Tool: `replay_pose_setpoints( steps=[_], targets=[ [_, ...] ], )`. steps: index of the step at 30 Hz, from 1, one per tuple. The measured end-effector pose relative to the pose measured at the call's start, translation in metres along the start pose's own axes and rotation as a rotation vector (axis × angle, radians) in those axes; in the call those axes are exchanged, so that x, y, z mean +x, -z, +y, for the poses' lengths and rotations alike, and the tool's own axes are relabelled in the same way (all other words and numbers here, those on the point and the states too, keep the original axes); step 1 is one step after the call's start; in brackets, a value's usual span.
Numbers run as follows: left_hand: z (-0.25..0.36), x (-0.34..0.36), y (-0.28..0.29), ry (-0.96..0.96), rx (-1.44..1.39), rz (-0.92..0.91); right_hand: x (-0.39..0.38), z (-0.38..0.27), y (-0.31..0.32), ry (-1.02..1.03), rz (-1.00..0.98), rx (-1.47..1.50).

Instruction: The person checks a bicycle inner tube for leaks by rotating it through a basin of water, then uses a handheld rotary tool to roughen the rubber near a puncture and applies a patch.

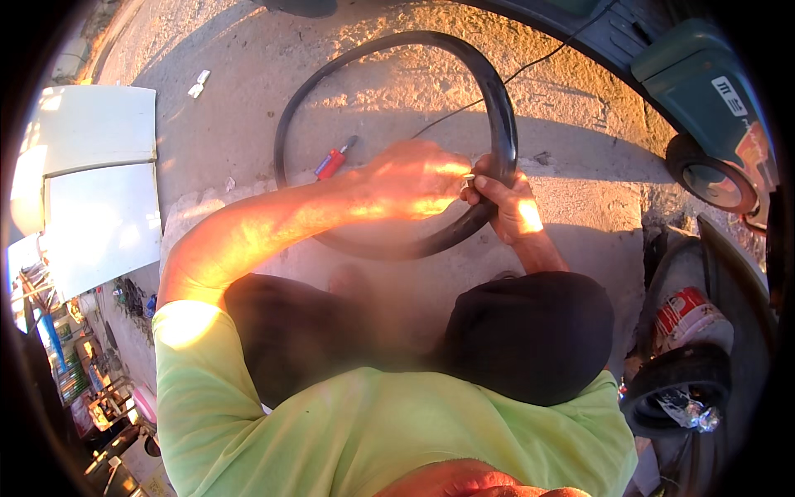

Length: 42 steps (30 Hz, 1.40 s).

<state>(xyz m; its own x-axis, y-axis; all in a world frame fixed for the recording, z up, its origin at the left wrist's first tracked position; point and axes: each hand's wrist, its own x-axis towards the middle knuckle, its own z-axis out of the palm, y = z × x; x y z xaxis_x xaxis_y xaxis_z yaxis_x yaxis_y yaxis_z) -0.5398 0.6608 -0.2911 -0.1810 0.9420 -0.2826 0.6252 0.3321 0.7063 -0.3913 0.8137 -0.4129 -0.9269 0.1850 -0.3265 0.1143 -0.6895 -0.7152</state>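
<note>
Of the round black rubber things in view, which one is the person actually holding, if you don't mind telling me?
The thin black inner tube, looped over the concrete: both the left hand and right hand hold its near side. The thick tyre at lower right lies untouched.

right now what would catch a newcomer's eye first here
First the black inner tube, a big ring held up over the sunlit concrete at the centre. Both hands meet at its lower right: the right hand grips the rubber, and the left hand reaches across to the same spot. Behind the ring a red screwdriver lies on the ground, and a small wheel shows at the right edge.
</note>
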Motion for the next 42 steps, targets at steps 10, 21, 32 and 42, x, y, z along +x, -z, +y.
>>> replay_pose_setpoints(
  steps=[10, 21, 32, 42],
  targets=[
    [0.000, 0.001, 0.000, 0.030, 0.003, -0.008, 0.000, -0.001, 0.000, 0.000, -0.014, 0.020],
    [0.001, 0.000, 0.001, 0.032, 0.029, -0.035, 0.000, -0.001, -0.002, 0.003, -0.011, 0.027],
    [0.001, 0.000, 0.000, 0.022, 0.026, -0.016, -0.001, -0.002, -0.002, 0.006, -0.011, 0.006],
    [-0.001, -0.001, 0.000, -0.025, 0.003, 0.000, -0.001, -0.003, -0.004, 0.000, -0.012, -0.014]
  ],
)
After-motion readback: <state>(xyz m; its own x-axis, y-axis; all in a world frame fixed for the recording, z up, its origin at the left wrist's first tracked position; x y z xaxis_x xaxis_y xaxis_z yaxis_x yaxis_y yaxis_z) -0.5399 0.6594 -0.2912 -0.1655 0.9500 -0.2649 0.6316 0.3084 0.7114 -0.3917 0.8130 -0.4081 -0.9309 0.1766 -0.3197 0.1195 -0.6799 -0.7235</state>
